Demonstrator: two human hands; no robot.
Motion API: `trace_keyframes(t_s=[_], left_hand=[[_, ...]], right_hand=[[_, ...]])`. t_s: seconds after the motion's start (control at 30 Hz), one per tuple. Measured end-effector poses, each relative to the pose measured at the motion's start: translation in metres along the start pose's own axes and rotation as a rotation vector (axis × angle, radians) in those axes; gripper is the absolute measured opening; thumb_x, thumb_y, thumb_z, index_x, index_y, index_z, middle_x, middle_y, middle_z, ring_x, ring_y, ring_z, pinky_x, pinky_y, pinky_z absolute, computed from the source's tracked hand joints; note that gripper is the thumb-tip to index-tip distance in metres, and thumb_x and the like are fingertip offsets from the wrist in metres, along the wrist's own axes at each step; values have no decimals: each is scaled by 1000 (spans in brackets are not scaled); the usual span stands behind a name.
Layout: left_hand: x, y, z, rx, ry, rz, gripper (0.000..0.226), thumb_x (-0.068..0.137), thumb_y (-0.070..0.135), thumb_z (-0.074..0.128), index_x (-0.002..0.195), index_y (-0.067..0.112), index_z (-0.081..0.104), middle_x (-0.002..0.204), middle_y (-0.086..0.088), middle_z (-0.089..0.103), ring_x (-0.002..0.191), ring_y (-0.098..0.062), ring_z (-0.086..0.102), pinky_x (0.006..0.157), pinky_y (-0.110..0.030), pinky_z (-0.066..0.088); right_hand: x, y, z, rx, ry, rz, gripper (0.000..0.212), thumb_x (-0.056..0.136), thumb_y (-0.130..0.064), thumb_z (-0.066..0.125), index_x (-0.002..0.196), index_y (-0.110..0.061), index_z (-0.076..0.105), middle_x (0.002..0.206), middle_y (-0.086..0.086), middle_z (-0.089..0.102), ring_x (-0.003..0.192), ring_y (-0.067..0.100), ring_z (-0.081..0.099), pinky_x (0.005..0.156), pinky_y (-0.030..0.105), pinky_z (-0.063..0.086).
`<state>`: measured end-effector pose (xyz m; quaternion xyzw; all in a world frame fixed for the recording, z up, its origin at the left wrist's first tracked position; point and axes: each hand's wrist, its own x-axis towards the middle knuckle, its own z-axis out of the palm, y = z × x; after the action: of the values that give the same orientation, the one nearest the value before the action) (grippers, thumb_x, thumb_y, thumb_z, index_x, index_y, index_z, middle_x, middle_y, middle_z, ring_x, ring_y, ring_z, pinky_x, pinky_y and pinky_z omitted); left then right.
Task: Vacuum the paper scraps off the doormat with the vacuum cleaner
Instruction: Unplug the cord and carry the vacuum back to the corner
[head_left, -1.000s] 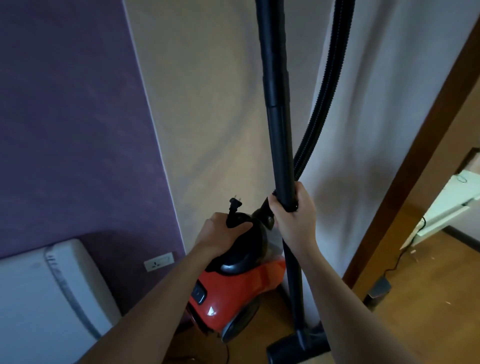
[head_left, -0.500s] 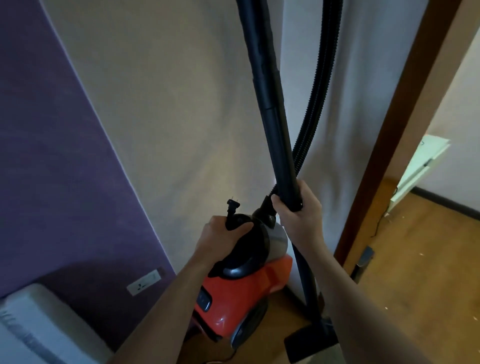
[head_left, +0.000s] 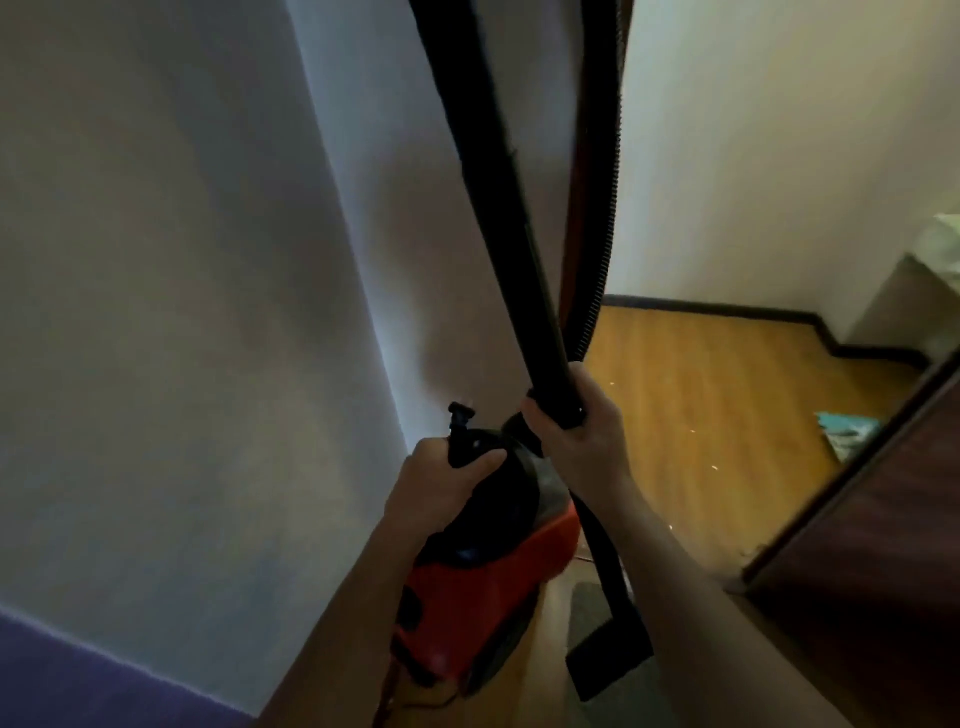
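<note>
The left hand (head_left: 441, 488) had its fingers curled round the black carry handle (head_left: 504, 493) of the red canister vacuum cleaner (head_left: 483, 597). The right hand (head_left: 582, 441) gripped the smooth black wand (head_left: 488, 182). The wand's long axis ran steeply down to the flat floor nozzle (head_left: 608, 665) below the right hand. A grey rough patch under that nozzle was, I judged, the doormat (head_left: 586, 613), nearer to the right hand. Small pale paper scraps (head_left: 692, 431) lay on the glossy wooden floor (head_left: 727, 364) beyond that hand.
</note>
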<state>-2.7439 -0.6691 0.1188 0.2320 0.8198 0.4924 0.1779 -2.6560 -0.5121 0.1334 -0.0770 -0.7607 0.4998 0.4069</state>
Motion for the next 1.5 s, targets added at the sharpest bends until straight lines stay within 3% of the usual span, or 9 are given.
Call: trace_keyframes(t_s=[0.27, 0.47, 0.63, 0.7, 0.97, 1.13, 1.27, 1.37, 1.5], left_hand=[[17, 42, 65, -1, -387, 219, 16, 88, 34, 73, 81, 20, 71, 71, 9, 66, 73, -11, 68, 54, -13, 43], [13, 79, 149, 46, -605, 354, 20, 86, 49, 70, 89, 29, 74, 81, 10, 72, 81, -10, 70, 67, -29, 57], [-20, 127, 228, 66, -780, 412, 26, 86, 50, 68, 73, 29, 71, 54, 17, 60, 61, -7, 62, 57, -23, 46], [-39, 145, 263, 70, -854, 465, 25, 88, 48, 67, 71, 29, 71, 50, 18, 58, 54, 0, 58, 54, -17, 42], [-117, 203, 417, 67, -1056, 592, 56, 86, 51, 70, 44, 26, 43, 43, 10, 40, 36, -8, 42, 45, -28, 30], [-163, 231, 501, 90, -1115, 625, 51, 83, 54, 71, 44, 29, 49, 42, 13, 44, 40, -4, 46, 49, -26, 34], [-198, 253, 561, 120, -1128, 697, 49, 83, 51, 72, 43, 31, 54, 39, 13, 47, 40, -4, 51, 47, -26, 31], [-221, 272, 603, 106, -1140, 771, 44, 83, 46, 75, 44, 35, 58, 40, 16, 49, 61, -11, 66, 49, -24, 33], [-241, 292, 652, 100, -1207, 794, 47, 81, 47, 76, 45, 27, 54, 41, 18, 51, 48, -4, 53, 49, -23, 35]], right_hand=[[-37, 3, -89, -197, 310, 109, 15, 89, -21, 71, 91, -15, 57, 77, 4, 56, 67, 19, 56, 60, 34, 48], [-84, -11, -164, -272, 470, 116, 18, 92, -24, 70, 96, -10, 59, 79, 11, 57, 74, 32, 59, 68, 50, 54], [-126, -25, -242, -339, 645, 134, 12, 94, 2, 70, 97, -5, 61, 78, -9, 65, 69, 5, 62, 66, 27, 53], [-147, -30, -277, -373, 722, 157, 13, 94, -1, 71, 96, -11, 62, 74, -7, 65, 65, 10, 62, 64, 28, 53], [-234, -48, -407, -506, 1018, 221, 14, 87, -37, 70, 88, -26, 61, 72, 7, 58, 64, 29, 57, 60, 40, 51], [-284, -54, -483, -572, 1115, 285, 15, 87, -30, 72, 92, -19, 63, 74, 7, 59, 65, 29, 57, 60, 47, 52], [-320, -61, -539, -627, 1191, 363, 21, 90, -5, 76, 86, -20, 62, 63, -7, 53, 56, 9, 49, 54, 26, 46], [-344, -69, -575, -666, 1273, 422, 26, 89, -6, 77, 81, -23, 59, 62, 4, 51, 55, 28, 49, 54, 42, 46], [-369, -72, -616, -719, 1374, 461, 28, 86, -16, 78, 76, -29, 55, 60, 0, 48, 56, 25, 45, 56, 45, 44]])
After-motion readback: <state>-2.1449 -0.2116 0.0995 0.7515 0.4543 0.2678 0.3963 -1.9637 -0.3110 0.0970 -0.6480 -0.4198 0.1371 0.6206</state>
